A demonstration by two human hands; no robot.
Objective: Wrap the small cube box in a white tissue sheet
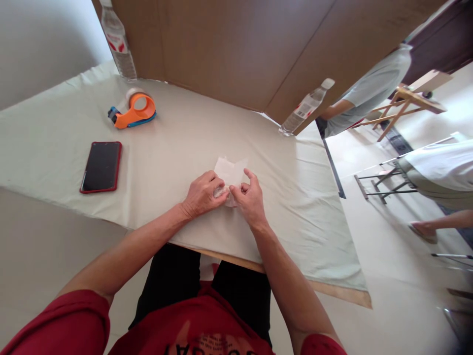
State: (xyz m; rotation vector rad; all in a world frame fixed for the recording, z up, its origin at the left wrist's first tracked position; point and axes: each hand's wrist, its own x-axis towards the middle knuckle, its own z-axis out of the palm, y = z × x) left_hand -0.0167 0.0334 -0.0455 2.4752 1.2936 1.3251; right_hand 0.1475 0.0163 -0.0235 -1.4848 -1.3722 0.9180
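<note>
A thin, creased sheet of white paper (229,170), perhaps tissue, is between my hands close to the table's front edge. My left hand (203,195) is closed on its left side, with a small crumpled whitish bundle (220,191) under the fingers. What that bundle contains, I cannot make out. From the right, my right hand (250,198) pinches the paper between thumb and fingers, its index finger raised. The paper's upper part fans out beyond my fingertips, and a lower bit shows beneath them.
On the cloth-covered table (177,128) lie a red-cased phone (101,166) and an orange tape dispenser (136,109). Water bottles stand at back left (120,47) and right (306,108), against a tall cardboard panel (229,44). Two people are at right, beside folding furniture.
</note>
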